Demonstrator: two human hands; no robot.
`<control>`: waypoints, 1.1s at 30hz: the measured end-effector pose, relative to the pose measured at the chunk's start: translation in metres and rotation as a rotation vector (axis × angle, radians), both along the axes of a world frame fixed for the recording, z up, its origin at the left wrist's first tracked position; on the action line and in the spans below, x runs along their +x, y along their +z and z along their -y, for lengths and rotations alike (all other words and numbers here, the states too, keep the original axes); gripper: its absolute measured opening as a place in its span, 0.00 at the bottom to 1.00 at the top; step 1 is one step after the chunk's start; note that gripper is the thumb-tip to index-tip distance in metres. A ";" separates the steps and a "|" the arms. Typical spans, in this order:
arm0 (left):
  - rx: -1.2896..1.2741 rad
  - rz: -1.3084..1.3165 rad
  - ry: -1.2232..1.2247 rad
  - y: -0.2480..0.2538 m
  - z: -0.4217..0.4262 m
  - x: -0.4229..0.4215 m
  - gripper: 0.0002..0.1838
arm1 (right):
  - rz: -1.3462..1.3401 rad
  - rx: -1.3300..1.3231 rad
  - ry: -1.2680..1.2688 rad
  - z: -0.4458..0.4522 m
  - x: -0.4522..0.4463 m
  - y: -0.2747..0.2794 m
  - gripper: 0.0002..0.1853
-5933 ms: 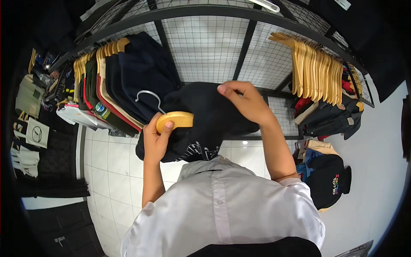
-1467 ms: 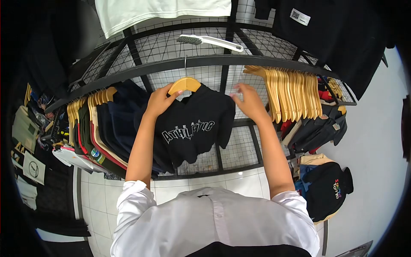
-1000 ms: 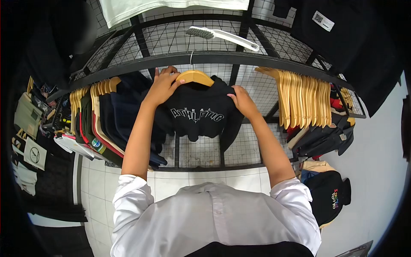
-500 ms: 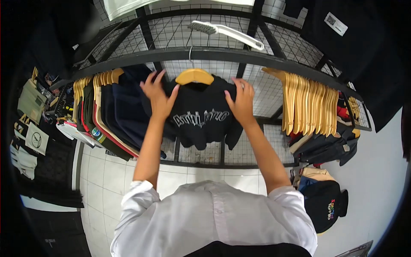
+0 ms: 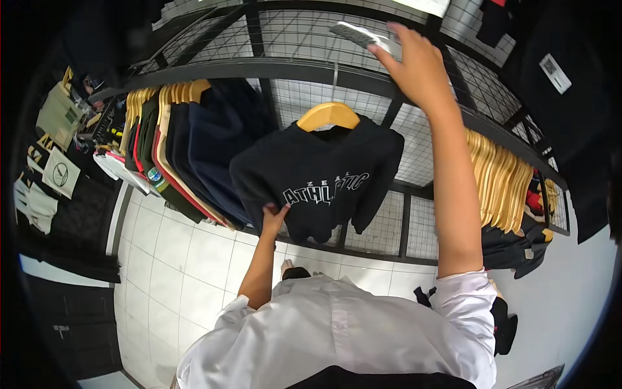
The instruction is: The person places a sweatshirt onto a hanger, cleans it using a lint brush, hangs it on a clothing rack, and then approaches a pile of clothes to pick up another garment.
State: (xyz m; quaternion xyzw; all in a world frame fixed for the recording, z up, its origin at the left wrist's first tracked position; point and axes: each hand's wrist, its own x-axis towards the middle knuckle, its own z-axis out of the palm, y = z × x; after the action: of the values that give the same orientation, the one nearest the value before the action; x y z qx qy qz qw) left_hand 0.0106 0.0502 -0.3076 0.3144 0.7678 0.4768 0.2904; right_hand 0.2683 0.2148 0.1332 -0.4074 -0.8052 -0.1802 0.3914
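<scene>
A black sweatshirt (image 5: 311, 162) with white "ATHLETIC" lettering hangs on a wooden hanger (image 5: 329, 115) from the dark rail. Low on its left side, my left hand (image 5: 275, 220) pinches the fabric near the hem and sleeve. Up on the mesh shelf lies a white brush (image 5: 360, 35) with grey bristles. My right hand (image 5: 420, 68) is over its handle, thumb and fingers apart on either side, the thumb at the brush's edge. The hand hides most of the handle.
Dark and coloured garments (image 5: 201, 142) hang close together to the left. Bare wooden hangers (image 5: 502, 178) fill the rail's right end. The metal rail (image 5: 291, 72) runs below the mesh shelf (image 5: 291, 35). A tagged black garment (image 5: 551, 123) hangs at the upper right.
My right hand has left the sweatshirt's shoulder and risen to the brush. My left hand has dropped from the other shoulder to the lower side. The view has shifted and tilted.
</scene>
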 end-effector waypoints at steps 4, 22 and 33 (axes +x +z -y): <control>-0.606 0.449 -0.522 0.005 -0.008 0.007 0.64 | 0.021 -0.268 -0.055 -0.020 -0.002 -0.001 0.23; -0.097 0.477 -0.677 -0.015 -0.047 -0.065 0.67 | -0.356 -0.044 -0.519 0.110 0.008 -0.043 0.14; -0.316 -0.453 -1.050 -0.005 -0.018 -0.141 0.41 | -0.615 -1.453 0.003 0.196 -0.039 -0.142 0.10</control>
State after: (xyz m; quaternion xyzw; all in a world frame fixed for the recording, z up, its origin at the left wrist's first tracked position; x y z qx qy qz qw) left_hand -0.1307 0.0677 -0.3122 0.6990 0.6140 0.0704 0.3597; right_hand 0.2290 0.0191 -0.0088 -0.5915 -0.5775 0.5124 0.2327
